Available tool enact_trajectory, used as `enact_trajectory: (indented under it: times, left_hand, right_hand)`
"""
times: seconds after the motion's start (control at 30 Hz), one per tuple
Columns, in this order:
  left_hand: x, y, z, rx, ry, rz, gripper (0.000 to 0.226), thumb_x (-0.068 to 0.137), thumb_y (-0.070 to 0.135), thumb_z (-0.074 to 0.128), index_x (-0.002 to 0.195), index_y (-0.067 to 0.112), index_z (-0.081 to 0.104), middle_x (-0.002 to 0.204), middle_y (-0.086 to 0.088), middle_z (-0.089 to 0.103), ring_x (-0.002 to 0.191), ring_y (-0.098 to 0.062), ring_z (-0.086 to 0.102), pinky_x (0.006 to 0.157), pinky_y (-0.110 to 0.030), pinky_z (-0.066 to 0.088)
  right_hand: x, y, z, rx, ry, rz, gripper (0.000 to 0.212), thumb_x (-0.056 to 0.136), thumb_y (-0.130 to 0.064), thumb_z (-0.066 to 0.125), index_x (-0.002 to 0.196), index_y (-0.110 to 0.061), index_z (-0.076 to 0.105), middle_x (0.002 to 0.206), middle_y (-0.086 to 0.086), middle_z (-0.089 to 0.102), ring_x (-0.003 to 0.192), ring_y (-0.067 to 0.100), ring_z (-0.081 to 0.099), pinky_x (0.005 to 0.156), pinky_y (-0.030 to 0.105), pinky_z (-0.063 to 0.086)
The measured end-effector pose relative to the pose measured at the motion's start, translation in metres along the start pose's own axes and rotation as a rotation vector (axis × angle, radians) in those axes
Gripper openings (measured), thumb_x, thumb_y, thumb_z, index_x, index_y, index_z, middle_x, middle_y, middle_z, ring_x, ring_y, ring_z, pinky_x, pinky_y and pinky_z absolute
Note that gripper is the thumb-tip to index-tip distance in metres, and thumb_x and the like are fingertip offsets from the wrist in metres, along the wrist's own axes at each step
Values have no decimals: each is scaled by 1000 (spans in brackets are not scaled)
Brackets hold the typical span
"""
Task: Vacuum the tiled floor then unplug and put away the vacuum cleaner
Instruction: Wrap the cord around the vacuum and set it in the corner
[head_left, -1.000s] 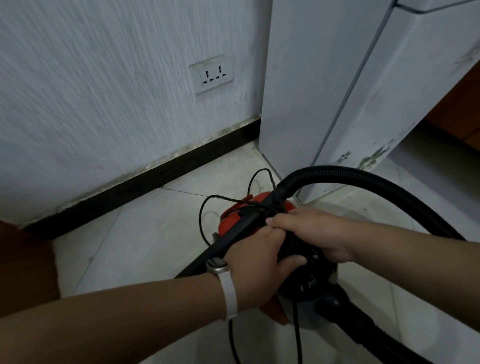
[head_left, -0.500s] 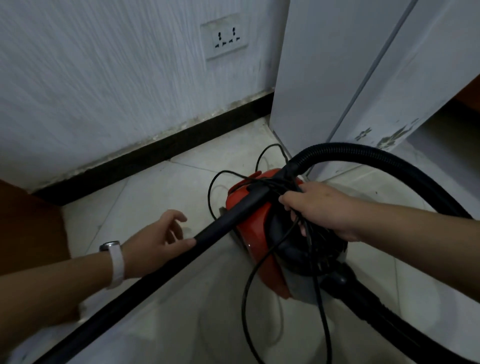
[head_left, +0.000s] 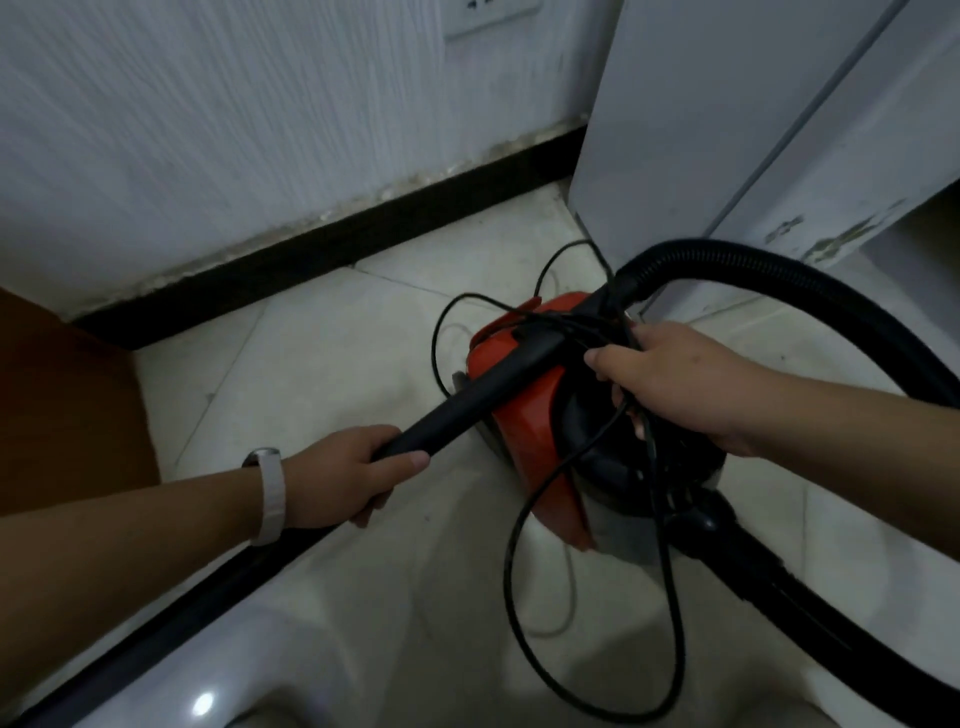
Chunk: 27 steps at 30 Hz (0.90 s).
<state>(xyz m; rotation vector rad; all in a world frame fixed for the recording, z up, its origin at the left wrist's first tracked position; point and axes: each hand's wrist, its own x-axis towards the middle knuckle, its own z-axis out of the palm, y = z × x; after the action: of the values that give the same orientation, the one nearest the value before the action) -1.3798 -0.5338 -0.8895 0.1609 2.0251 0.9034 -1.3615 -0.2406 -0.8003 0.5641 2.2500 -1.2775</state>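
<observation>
One red-and-black vacuum cleaner (head_left: 524, 431)

Beyond the left hand (head_left: 353, 473), pale floor tiles (head_left: 311, 353) meet a black skirting (head_left: 332, 234) under a white textured wall (head_left: 234, 130).

Red vacuum cleaner (head_left: 524, 431) upright on the pale tiled floor (head_left: 322, 364)
Its rigid black tube (head_left: 483, 389) slants across the top, the ribbed hose (head_left: 753, 270) arches rightward, and loose black cord (head_left: 434, 353) loops over the body.

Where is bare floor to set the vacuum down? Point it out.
Bare tile lies between the black skirting, the brown furniture and the red vacuum cleaner. Crowded: hose and power cord loops right of and nearer than it.
</observation>
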Motion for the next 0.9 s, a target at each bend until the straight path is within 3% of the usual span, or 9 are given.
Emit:
enact_trajectory:
  times: [0.13,0.37,0.53,0.63,0.8,0.9]
  left_hand:
    - [-16,9,-2,25,34,-39,27,92,43,58,93,16,60,64,-4,58,50,-12,55,52,-28,51]
    - [-104,54,-10,-34,83,-67,32,91,46,58,91,15,60,63,-4,58,50,-13,54,52,-30,49]
    - [-177,105,-18,-85,152,-86,34,90,49,59,88,15,60,63,-7,60,52,-16,55,58,-42,51]
    - [-227,136,-25,-82,202,-105,34,88,52,60,85,18,59,67,-13,63,55,-19,56,57,-40,48]
    - [-318,199,-41,-73,284,-121,34,87,55,59,81,22,56,55,1,53,46,-12,48,48,-28,37]
    - [-373,237,-49,-69,328,-130,35,87,57,58,82,23,55,58,-3,57,50,-17,53,50,-33,40]
  right_hand:
    - [-10,-14,2,-68,26,-9,28,94,-32,57,77,-12,65,60,1,61,47,9,58,45,21,45]
    - [-79,-64,-22,73,30,100,28,93,-34,58,74,-14,60,61,4,59,39,12,54,39,23,44]
    - [-140,-119,-44,25,4,69,30,92,-34,59,73,-11,59,60,4,58,42,11,54,48,27,46]
    - [-182,-154,-59,9,12,57,34,91,-34,60,77,-3,59,59,5,57,44,15,53,52,32,47]
    - [-259,-218,-98,46,29,26,29,92,-31,61,67,-16,60,54,0,58,41,11,54,51,29,48]
    - [-306,-254,-122,27,24,-15,31,91,-34,61,63,-21,60,53,-4,61,48,13,58,58,32,52]
